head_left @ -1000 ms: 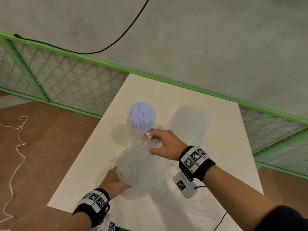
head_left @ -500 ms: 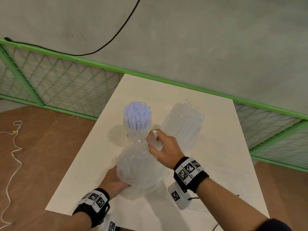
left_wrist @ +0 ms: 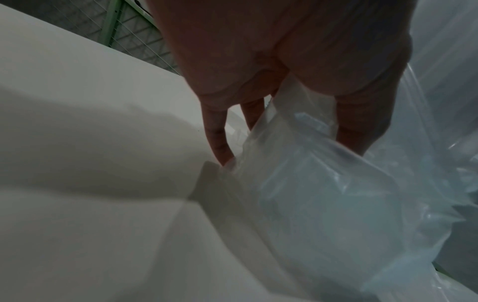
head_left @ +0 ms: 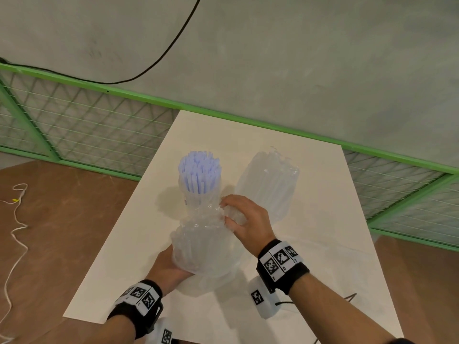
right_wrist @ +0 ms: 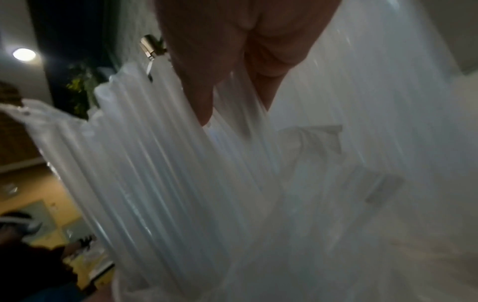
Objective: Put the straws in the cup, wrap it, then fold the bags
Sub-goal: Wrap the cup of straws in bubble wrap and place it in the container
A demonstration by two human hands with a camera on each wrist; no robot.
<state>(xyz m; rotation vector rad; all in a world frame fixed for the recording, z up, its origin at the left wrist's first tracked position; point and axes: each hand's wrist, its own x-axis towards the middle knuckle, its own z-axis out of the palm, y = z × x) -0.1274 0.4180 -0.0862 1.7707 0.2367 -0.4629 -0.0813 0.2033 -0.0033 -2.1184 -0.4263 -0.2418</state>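
A clear cup [head_left: 200, 194] packed with pale blue straws [head_left: 200, 170] stands upright on the white table [head_left: 323, 256]. Just in front of it, both hands hold a clear plastic bag of straws [head_left: 203, 252] tilted up off the table. My left hand [head_left: 171, 265] grips the bag's lower end from underneath, its fingers mostly hidden. My right hand [head_left: 227, 213] grips the crumpled neck of the bag, close to the cup. In the left wrist view, my left hand [left_wrist: 289, 147] holds the bag [left_wrist: 336, 204] between thumb and fingers. The right wrist view shows translucent straws [right_wrist: 168, 163] inside the plastic.
A second clear bag of straws [head_left: 269, 184] lies on the table to the right of the cup, behind my right hand. A green mesh fence [head_left: 87, 125] runs behind the table. Brown floor with a white cord [head_left: 15, 219] lies to the left.
My right hand has shifted its grip on the bag's neck, moving a little right and lower. The left hand still holds the bag's bottom.
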